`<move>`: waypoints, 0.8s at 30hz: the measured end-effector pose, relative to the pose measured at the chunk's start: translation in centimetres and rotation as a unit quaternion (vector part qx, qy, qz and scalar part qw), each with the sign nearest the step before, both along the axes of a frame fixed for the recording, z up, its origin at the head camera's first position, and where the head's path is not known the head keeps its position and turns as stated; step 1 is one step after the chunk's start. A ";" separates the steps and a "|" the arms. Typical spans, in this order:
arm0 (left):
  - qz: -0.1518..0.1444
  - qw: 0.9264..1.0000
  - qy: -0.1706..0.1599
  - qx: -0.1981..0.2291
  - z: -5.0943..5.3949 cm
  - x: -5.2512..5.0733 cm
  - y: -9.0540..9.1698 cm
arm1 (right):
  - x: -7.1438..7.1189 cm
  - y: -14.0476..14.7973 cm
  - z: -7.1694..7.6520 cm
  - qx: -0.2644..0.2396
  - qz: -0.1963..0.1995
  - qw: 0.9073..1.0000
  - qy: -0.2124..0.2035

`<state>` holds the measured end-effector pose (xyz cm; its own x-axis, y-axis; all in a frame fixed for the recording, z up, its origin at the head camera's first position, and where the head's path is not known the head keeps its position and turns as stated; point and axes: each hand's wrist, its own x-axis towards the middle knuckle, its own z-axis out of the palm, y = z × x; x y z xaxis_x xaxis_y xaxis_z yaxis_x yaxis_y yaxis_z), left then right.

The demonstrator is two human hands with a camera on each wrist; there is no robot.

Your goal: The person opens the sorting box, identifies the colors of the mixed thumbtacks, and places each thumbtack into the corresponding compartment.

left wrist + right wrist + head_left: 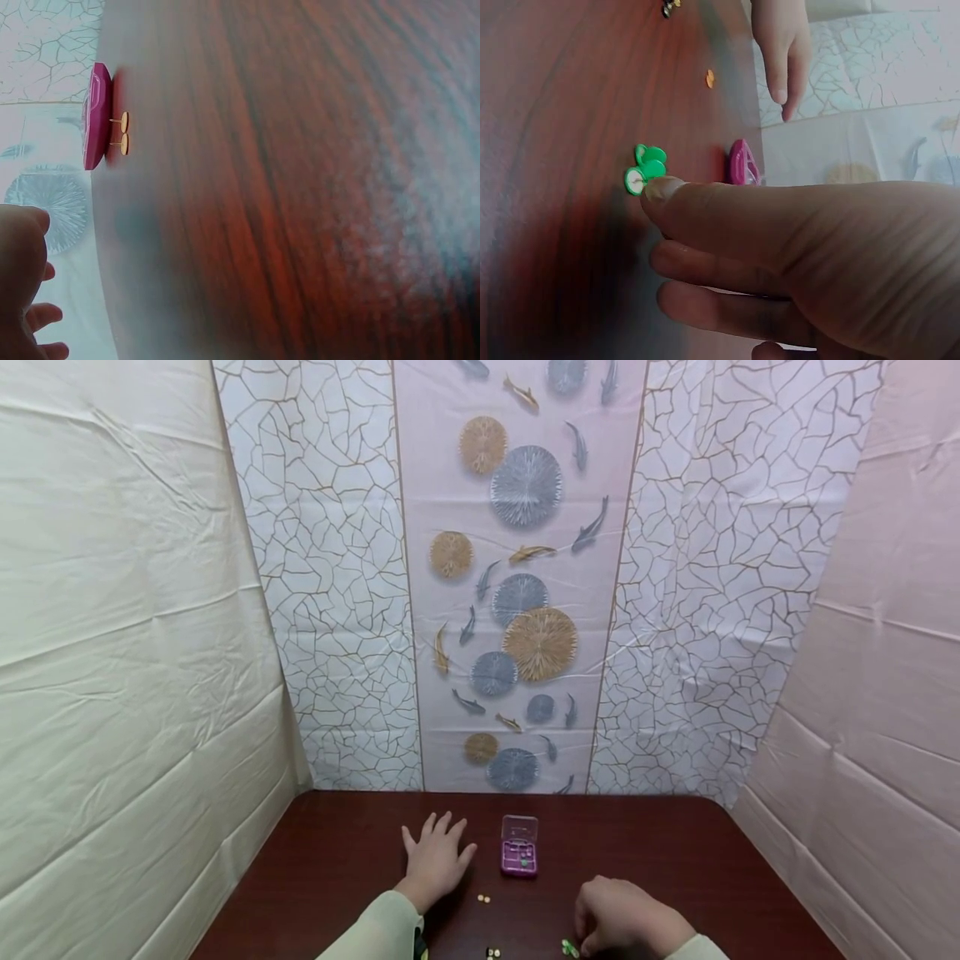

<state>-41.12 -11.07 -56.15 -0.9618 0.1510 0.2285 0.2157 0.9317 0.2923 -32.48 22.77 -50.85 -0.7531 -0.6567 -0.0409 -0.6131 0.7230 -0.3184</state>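
Several green flat-headed thumbtacks (634,181) lie clustered on the table. My right hand (626,912) is lowered beside them with its fingers curled. In the right wrist view its thumb (705,206) meets the edge of one green thumbtack, which it seems to pinch; the index fingertip is hidden behind the thumb. My left hand (438,860) rests palm down on the table, fingers spread, holding nothing. Between the hands, farther back, stands a small purple compartment case (519,858) with its clear lid raised. Some green pieces show inside it.
Two gold thumbtacks (483,899) lie in front of the case. Nearer me is a small group of gold and black tacks (492,953). The dark wooden table (360,827) ends at a patterned cloth (510,710) behind, with pale cloth walls at both sides.
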 end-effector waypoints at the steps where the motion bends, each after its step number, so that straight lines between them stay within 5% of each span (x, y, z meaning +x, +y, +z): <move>1: 0.000 1.000 0.000 -0.001 0.0 0.0 0.0 | 0.1 -0.1 -0.1 0.002 0.003 1.000 0.008; 24: 0.016 1.000 -0.010 -0.006 -0.2 0.2 -0.3 | 0.6 -1.0 -0.7 -0.005 0.017 1.000 0.010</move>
